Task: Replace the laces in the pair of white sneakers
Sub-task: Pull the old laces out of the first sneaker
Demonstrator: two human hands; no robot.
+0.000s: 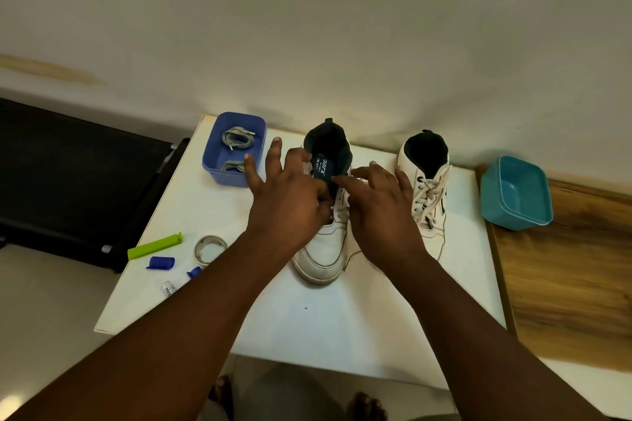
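Hands: left hand (290, 195) and right hand (379, 202) meet at frame centre over the left shoe (325, 243); each seems to pinch its lace (340, 212), contact partly hidden.
Axis: shoe runs toe-near, heel-far; lace lies between both hands, equally close.
Right shoe (427, 188): centre-right, laced.
New laces (236, 140): blue tub (219, 164), upper left, nearer the left hand.

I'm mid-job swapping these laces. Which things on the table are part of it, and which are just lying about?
Part of the job:
left sneaker, both hands on its lace
right sneaker, still laced
grey laces in the blue tub
left hand
right hand

Lying about:
green clip
tape roll
blue caps
teal bowl
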